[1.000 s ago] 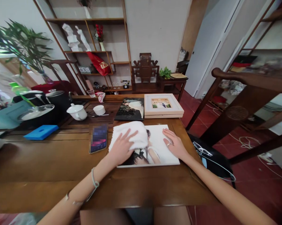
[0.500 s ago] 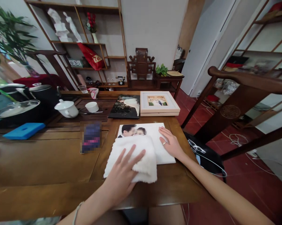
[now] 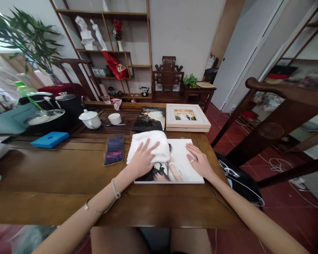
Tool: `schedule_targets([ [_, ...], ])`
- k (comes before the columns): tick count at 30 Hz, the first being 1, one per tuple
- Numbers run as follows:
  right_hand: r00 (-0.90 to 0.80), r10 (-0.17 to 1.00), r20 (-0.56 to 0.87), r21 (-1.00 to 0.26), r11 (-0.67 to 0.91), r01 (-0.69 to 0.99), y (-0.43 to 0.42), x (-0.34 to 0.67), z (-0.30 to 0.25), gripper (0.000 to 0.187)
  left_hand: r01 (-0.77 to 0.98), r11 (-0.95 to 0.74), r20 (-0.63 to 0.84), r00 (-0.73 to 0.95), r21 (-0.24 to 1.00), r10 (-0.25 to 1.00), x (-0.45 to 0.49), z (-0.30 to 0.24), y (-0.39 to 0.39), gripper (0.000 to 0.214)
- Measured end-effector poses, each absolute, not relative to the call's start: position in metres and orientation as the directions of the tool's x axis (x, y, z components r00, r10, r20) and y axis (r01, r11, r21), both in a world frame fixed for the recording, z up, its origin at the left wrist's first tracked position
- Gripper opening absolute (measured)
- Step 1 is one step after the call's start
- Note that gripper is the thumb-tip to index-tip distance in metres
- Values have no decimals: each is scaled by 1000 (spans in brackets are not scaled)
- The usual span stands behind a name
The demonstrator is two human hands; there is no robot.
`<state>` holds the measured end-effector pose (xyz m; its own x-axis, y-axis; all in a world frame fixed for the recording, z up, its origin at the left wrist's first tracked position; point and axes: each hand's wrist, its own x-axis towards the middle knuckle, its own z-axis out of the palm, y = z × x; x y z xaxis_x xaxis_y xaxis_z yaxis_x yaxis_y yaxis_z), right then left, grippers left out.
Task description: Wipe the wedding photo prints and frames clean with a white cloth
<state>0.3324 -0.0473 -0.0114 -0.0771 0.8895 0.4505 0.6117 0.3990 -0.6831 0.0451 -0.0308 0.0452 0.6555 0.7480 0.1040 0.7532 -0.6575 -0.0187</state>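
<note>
A photo album or print with a white cover (image 3: 181, 155) lies flat near the table's front edge, a couple's picture on its left half. My left hand (image 3: 143, 158) rests spread on a folded white towel (image 3: 160, 141), pressing it over the upper left of the picture. The towel hides the top of the couple. On the album's right side lies my right hand (image 3: 200, 162), fingers stretched out along its edge, a ring on one finger. Left of the towel is a phone (image 3: 114, 150), its screen blurred.
Behind the album lie a dark photo panel (image 3: 148, 120) and a white framed picture (image 3: 188, 127). To the left are a white lidded cup (image 3: 90, 119), a small white bowl (image 3: 115, 119), a blue sponge-like block (image 3: 50, 139) and a glass-lidded pot (image 3: 45, 116). A wooden chair (image 3: 270, 123) stands at right.
My left hand has slid the towel away from me, from the lower part of the picture to its upper left. My right hand stays on the album. The view has turned slightly left.
</note>
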Motion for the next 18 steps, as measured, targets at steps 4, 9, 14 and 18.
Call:
schedule_targets([
  [4, -60, 893, 446, -691, 386, 611, -48, 331, -13, 39, 653, -757, 67, 754, 33, 653, 44, 48, -90, 18],
  [9, -62, 895, 441, -695, 385, 608, -47, 331, -14, 40, 561, -824, 90, 820, 74, 566, 40, 51, -122, 29],
  [14, -71, 896, 438, -698, 389, 601, -47, 333, -12, 39, 684, -727, 95, 721, 63, 687, 41, 47, -73, 26],
  [18, -76, 897, 436, -691, 388, 610, -47, 334, -11, 39, 773, -634, 119, 627, 26, 770, 40, 46, -22, 28],
])
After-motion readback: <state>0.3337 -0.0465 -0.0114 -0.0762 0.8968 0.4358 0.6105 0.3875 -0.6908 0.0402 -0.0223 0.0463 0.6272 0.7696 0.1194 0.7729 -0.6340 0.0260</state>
